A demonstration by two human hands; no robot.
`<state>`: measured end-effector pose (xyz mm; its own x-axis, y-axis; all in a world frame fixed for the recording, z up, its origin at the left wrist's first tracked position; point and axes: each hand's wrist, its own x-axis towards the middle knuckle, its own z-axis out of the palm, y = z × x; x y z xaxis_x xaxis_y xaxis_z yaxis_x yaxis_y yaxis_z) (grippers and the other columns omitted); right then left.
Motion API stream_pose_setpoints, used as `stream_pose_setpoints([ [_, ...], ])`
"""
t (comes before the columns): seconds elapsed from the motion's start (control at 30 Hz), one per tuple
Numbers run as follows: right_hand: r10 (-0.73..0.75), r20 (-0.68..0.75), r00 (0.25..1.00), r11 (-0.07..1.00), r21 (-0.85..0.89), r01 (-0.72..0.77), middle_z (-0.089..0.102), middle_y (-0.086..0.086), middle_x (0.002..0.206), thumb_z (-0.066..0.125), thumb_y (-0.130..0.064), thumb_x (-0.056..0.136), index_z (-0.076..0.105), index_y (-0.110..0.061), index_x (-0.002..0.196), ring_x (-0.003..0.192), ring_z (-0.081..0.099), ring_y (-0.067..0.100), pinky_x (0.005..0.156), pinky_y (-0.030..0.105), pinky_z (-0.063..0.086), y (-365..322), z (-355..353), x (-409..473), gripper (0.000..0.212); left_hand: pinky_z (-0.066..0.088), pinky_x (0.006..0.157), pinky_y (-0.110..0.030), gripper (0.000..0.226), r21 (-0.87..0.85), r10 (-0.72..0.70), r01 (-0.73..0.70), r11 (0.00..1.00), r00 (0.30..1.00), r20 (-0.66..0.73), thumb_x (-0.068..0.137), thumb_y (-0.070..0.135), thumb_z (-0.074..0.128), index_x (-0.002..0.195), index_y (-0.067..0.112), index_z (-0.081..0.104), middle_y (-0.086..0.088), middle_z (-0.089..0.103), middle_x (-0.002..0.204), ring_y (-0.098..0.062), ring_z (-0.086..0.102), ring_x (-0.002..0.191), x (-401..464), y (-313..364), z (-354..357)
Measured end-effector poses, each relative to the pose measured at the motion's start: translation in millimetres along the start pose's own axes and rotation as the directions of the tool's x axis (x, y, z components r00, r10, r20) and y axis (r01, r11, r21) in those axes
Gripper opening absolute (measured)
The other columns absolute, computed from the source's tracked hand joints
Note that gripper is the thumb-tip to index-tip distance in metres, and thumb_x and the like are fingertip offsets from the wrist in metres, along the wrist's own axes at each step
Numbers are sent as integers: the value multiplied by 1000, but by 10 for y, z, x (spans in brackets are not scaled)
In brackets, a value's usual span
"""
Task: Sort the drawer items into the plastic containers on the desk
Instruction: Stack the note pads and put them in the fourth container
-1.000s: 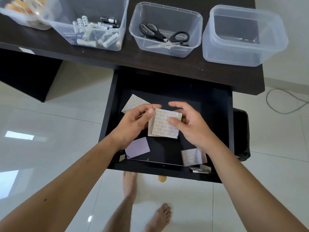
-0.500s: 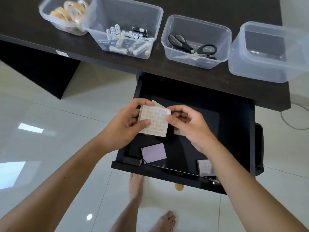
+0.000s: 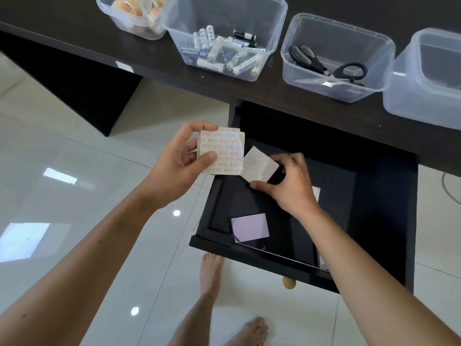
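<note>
My left hand (image 3: 178, 166) holds a small stack of wrapped sticky-note pads (image 3: 224, 152) with orange print, raised left of the open black drawer (image 3: 374, 196). My right hand (image 3: 289, 186) pinches another printed pad (image 3: 259, 164) at the drawer's upper left corner. A lilac pad (image 3: 250, 227) lies flat near the drawer's front left. Another pad shows partly behind my right wrist. On the desk stand four clear containers: tape rolls (image 3: 134, 11), batteries (image 3: 224, 51), scissors (image 3: 326, 68), and an empty one (image 3: 424, 78) at the far right.
The dark desk edge (image 3: 274, 96) runs above the drawer. A round wooden knob (image 3: 288, 282) sticks out of the drawer front. My bare feet (image 3: 212, 273) stand on the glossy white tile below. A cable (image 3: 449, 188) lies on the floor at right.
The left hand has carried the printed stack up and left, out of the drawer. The right hand has let go of that stack and taken hold of a second pad lying in the drawer.
</note>
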<state>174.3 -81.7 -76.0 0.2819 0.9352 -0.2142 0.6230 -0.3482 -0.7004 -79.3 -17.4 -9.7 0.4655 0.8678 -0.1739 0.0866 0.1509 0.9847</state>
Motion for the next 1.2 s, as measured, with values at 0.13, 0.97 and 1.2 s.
stream_pose_setpoints([
  [0.13,2,18,1000,992,128,-4,61,-12,120,93,-28,78,52,-50,111,119,55,19,98,42,49,-31,-71,-54,57,58,89,-28,36,-4,7,-7,1000,1000,-4,103,1,59,132,22,51,-9,76,119,-20,73,104,-27,7,8],
  [0.97,-31,-37,999,886,462,44,73,-1,108,70,-7,100,66,-26,130,94,76,18,81,37,65,293,-1078,-775,36,64,89,-49,57,-104,-88,119,987,960,267,96,5,68,147,20,47,-13,66,137,-31,69,123,54,-160,1190],
  [1.2,-26,-12,1000,887,461,28,71,1,97,76,-14,97,66,-29,129,86,76,18,86,41,66,223,-861,-722,37,63,91,-40,59,10,-83,83,996,967,239,90,-5,75,138,19,51,-10,66,131,-26,71,118,76,-182,1113],
])
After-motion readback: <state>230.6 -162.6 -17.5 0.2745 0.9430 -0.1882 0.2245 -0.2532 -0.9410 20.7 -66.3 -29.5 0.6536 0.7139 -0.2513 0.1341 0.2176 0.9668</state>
